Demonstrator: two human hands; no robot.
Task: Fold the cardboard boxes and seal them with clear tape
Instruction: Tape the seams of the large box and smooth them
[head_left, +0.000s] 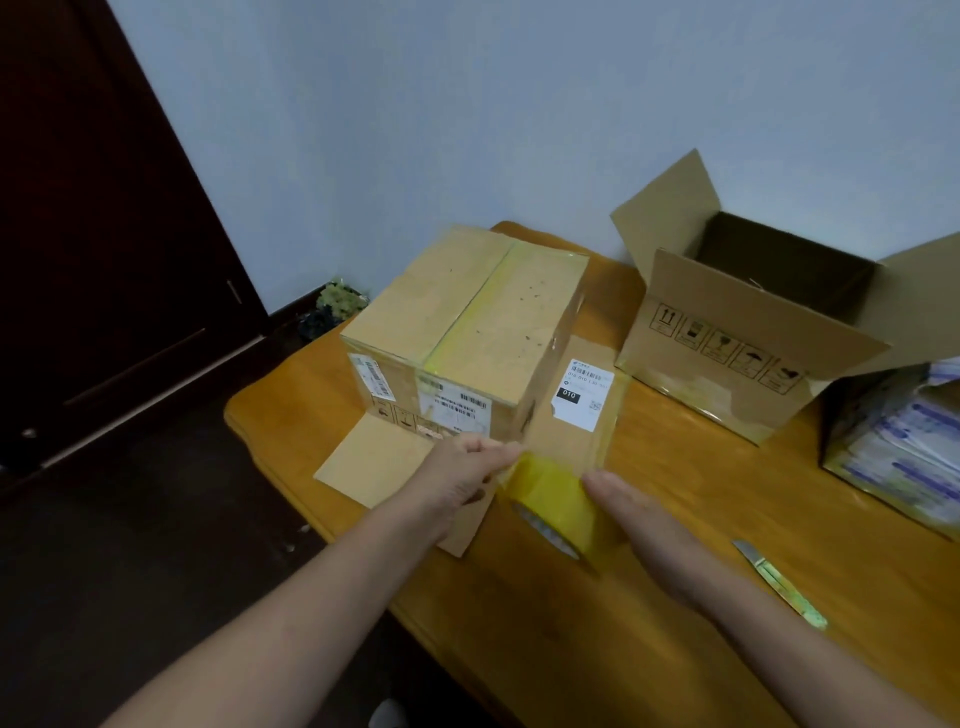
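Taped box (467, 322) sits near the table's (701, 467) left-rear corner, top seam already covered with yellowish clear tape, bottom flaps splayed flat on the wood. Left flap (374, 457) ends close to the table's left edge, little margin there. Right flap (576, 410), the one with the white label, runs toward the open box (753, 338); only a narrow strip of bare wood between them. The open box is against the wall (519, 104), flaps up and out. Far right, another carton (893, 457) with blue-printed packs, partly cut off by the frame. Utility knife (779, 582) lies flat just right of the right forearm, not touching it. Free room is mostly the near table surface in front of the roll. Tape roll (556, 509) stands on edge at the near end of the flaps, between both hands. Left hand (462, 467) reaches in from the lower left, fingers curled, pinching the roll's upper-left edge; can't tell if that's the loose tape end. Right hand (639, 525) has its fingers straight and together, laid along the roll's right side; thumb hidden. Both forearms are extended and low over the table.
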